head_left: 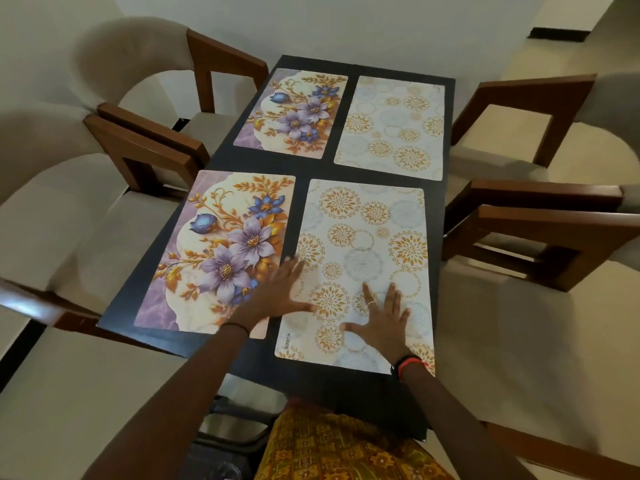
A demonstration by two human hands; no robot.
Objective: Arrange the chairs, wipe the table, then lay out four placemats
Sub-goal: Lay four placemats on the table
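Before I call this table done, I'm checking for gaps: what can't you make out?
Head view:
- Circle-pattern placemat: patches hidden under the left hand and right hand.
- Near flower placemat: its corner hidden by the left wrist.
- Table: near edge partly hidden by arms and clothing.
- Chairs: cut off by the frame's sides.
- Dark thing on the floor: too blurred to name.

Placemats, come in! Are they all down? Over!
Left hand and right hand open, flat on near circle placemat. All four laid on table. Nothing in the way.
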